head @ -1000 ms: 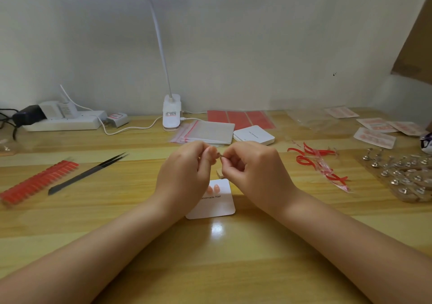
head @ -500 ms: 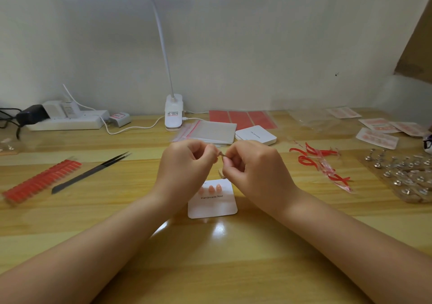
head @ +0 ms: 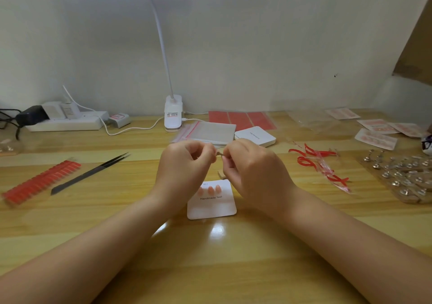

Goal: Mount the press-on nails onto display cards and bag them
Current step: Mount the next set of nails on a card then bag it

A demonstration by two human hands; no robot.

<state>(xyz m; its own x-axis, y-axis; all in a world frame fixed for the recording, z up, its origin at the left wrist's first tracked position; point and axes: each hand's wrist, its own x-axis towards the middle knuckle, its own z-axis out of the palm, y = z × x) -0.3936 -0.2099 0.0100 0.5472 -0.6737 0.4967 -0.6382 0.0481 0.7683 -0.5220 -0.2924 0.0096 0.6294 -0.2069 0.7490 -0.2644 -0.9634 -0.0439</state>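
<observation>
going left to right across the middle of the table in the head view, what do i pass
strip of orange nails → black tweezers → left hand → right hand → red ribbon scraps → tray of metal stands

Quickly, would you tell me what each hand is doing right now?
Left hand: fingers curled, pinching a small item.
Right hand: pinching the same small item; what it is cannot be told.

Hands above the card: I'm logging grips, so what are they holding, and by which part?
Both hands, left hand and right hand, pinch one tiny piece between their fingertips, one at each end. What it is cannot be told.
</observation>
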